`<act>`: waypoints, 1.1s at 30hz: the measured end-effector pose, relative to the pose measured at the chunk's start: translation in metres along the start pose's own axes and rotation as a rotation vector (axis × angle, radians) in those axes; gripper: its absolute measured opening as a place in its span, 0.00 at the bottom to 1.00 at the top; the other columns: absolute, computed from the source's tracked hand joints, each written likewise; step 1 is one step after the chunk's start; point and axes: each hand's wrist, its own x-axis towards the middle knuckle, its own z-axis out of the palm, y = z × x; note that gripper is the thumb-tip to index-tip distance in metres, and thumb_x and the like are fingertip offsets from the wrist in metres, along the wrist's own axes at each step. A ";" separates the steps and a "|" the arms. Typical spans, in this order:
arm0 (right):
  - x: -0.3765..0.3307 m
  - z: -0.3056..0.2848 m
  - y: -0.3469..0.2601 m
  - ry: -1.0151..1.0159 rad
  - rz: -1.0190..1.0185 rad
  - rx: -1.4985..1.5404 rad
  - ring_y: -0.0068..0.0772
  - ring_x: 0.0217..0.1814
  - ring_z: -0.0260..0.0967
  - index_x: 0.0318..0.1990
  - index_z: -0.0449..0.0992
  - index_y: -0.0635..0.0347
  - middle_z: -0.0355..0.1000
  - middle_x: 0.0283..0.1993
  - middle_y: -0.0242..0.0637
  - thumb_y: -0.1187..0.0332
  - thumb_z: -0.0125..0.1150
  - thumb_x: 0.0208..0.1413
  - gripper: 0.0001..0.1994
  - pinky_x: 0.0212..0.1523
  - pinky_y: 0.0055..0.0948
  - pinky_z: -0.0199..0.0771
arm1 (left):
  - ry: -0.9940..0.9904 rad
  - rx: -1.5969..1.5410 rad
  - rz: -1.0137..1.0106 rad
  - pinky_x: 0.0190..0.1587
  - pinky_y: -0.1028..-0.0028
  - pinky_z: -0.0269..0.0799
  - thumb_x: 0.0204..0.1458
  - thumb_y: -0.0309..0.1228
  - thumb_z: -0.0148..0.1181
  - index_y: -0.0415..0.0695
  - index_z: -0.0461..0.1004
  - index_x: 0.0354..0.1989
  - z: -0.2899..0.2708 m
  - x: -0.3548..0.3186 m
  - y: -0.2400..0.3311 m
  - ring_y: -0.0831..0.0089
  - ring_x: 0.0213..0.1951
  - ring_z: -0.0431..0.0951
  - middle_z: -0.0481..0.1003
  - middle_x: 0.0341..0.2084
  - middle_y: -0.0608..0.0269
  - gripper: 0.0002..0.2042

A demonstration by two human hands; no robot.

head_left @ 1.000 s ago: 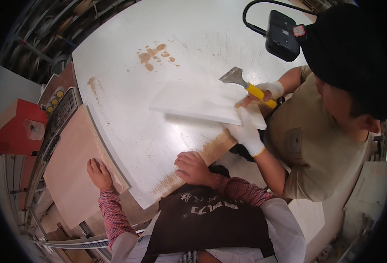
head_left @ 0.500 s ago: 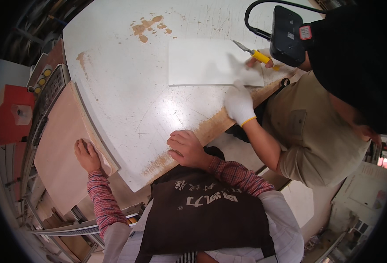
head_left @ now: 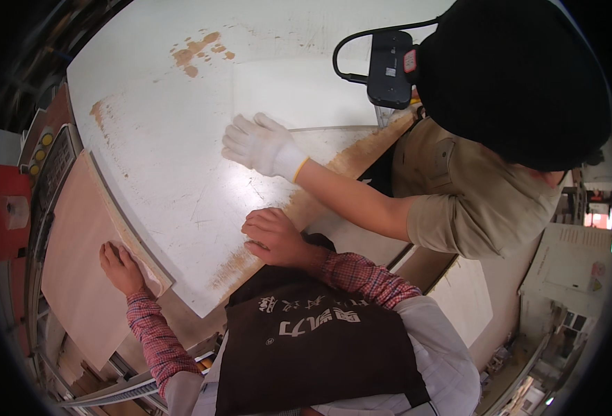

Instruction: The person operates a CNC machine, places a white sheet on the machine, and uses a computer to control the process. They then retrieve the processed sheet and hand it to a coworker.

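Note:
My left hand (head_left: 122, 267) lies with its fingers stretched out on a pinkish-brown board (head_left: 77, 256), close to the board's pale right edge. Resting on the worn brown front edge of the white table (head_left: 181, 173) is my right hand (head_left: 273, 236), its fingers loosely bent and nothing seen in them. Farther off, a co-worker's white-gloved hand (head_left: 264, 148) reaches over the table, by the near left corner of a flat white panel (head_left: 306, 90). The co-worker's other hand is hidden behind a black device (head_left: 389, 69) at the head.
The co-worker in a tan shirt (head_left: 452, 208) leans in from the right. A control panel with yellow buttons (head_left: 42, 154) and a red box (head_left: 4, 208) stand at the left. Under the table edge at the right is a pale board (head_left: 462, 298).
The co-worker's gloved hand has swung left over the table, away from the front edge. Their yellow-handled knife is now almost wholly hidden. My hands keep their places on the board and table.

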 end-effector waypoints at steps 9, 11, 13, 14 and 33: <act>0.000 0.001 -0.003 0.031 0.006 -0.027 0.39 0.53 0.69 0.39 0.74 0.59 0.71 0.43 0.37 0.68 0.65 0.50 0.11 0.54 0.38 0.64 | 0.000 0.009 0.046 0.66 0.58 0.60 0.65 0.38 0.50 0.36 0.69 0.61 0.005 0.001 -0.012 0.47 0.63 0.65 0.66 0.63 0.43 0.22; 0.001 0.001 -0.003 0.034 0.005 -0.035 0.39 0.53 0.69 0.39 0.74 0.59 0.71 0.43 0.37 0.68 0.65 0.50 0.11 0.54 0.37 0.65 | 0.001 0.002 0.048 0.66 0.59 0.61 0.65 0.38 0.50 0.37 0.69 0.62 0.005 0.000 -0.013 0.47 0.63 0.65 0.66 0.63 0.43 0.22; 0.001 0.001 -0.003 0.035 0.005 -0.037 0.39 0.53 0.69 0.39 0.74 0.59 0.72 0.42 0.37 0.68 0.65 0.49 0.11 0.54 0.37 0.65 | 0.003 0.002 0.049 0.66 0.59 0.61 0.65 0.38 0.50 0.37 0.69 0.62 0.006 0.000 -0.014 0.47 0.63 0.65 0.66 0.63 0.44 0.22; 0.001 0.000 -0.003 0.035 0.006 -0.036 0.39 0.53 0.69 0.39 0.74 0.59 0.72 0.42 0.37 0.68 0.66 0.49 0.11 0.54 0.37 0.65 | 0.005 0.002 0.049 0.66 0.59 0.61 0.65 0.39 0.50 0.37 0.69 0.62 0.007 0.000 -0.014 0.47 0.63 0.65 0.66 0.63 0.44 0.22; 0.001 0.002 0.000 0.016 0.009 -0.024 0.38 0.52 0.70 0.38 0.75 0.58 0.73 0.41 0.35 0.69 0.66 0.49 0.10 0.52 0.38 0.65 | 0.012 0.003 0.045 0.65 0.59 0.62 0.64 0.37 0.51 0.37 0.69 0.61 0.002 0.000 -0.004 0.47 0.62 0.66 0.67 0.62 0.43 0.21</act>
